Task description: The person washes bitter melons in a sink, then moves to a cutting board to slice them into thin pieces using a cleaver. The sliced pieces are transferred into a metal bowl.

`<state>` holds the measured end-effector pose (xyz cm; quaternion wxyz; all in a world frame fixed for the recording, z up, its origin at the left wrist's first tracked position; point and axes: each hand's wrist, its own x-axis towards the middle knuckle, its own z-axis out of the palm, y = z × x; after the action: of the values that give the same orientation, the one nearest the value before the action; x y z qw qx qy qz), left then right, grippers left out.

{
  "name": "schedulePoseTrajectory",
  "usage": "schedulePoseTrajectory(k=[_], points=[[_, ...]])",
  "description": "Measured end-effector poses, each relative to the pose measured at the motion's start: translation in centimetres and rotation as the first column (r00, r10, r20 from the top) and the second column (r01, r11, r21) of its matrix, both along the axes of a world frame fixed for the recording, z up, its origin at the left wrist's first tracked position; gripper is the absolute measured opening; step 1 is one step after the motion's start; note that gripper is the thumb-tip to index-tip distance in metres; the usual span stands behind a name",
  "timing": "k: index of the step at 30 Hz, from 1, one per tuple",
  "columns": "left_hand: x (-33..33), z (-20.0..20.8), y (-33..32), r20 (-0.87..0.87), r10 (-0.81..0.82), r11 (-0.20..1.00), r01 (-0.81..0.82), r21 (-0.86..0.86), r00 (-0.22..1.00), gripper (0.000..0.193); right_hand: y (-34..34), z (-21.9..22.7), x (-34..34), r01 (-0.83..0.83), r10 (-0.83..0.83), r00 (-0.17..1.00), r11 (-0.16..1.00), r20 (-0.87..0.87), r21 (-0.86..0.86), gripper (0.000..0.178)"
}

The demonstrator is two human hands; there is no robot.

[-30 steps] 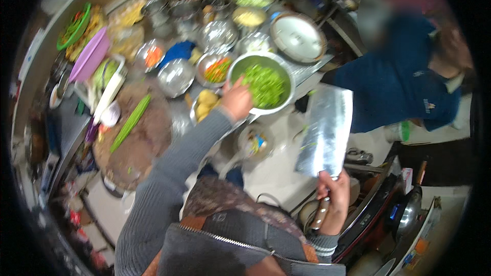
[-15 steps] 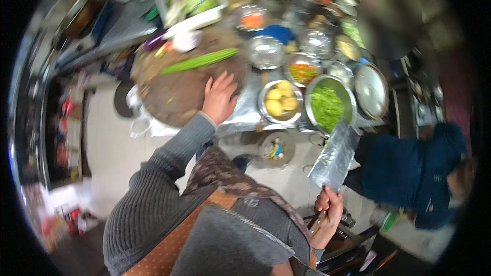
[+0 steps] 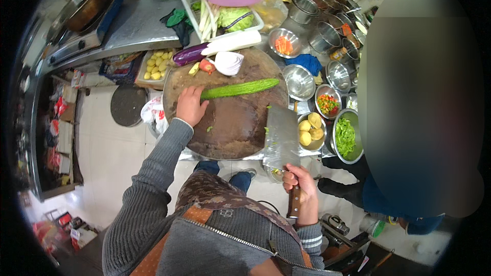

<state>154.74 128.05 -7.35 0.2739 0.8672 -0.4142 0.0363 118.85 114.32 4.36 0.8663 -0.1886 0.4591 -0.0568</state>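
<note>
Head view, only one. Long ridged green vegetable [image 3: 240, 88] lies on the round wooden board [image 3: 230, 133], aslant, right end a bit farther from the person. Left grip [image 3: 190, 106]: palm down, fingers together at the vegetable's left end; can't tell if it's clasping or just resting there. Right grip [image 3: 302, 181]: clenched around the wooden handle of a cleaver [image 3: 282, 135], blade overlapping the board's right edge in view, green bits on it. Contact with the board unclear.

Beyond the vegetable: cut onion [image 3: 228, 63], eggplant [image 3: 190, 55], white radish [image 3: 232, 42]. Right of the board: bowl of peeled potatoes [image 3: 312, 129].

Handling, judged: vegetable looks light, firm, probably crisp; may roll, maybe slick if wet. Best held from above near the left end, fingertips curled. Cleaver looks heavy, stiff, sharp; handle only.
</note>
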Motion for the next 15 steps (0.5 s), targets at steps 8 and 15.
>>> schedulePoseTrajectory(k=[8, 15], points=[[2.1, -2.7, -1.7, -0.282, -0.091, 0.984, 0.130, 0.120, 0.955, 0.041, 4.6, 0.3, 1.8, 0.344, -0.352, 0.934, 0.932, 0.063, 0.115, 0.019], [4.3, -3.6, -1.6, -0.337, -0.121, 0.971, 0.182, 0.153, 0.934, 0.041, 6.4, -1.0, 1.1, 0.271, -0.306, 0.928, 0.946, 0.215, 0.178, 0.016]])
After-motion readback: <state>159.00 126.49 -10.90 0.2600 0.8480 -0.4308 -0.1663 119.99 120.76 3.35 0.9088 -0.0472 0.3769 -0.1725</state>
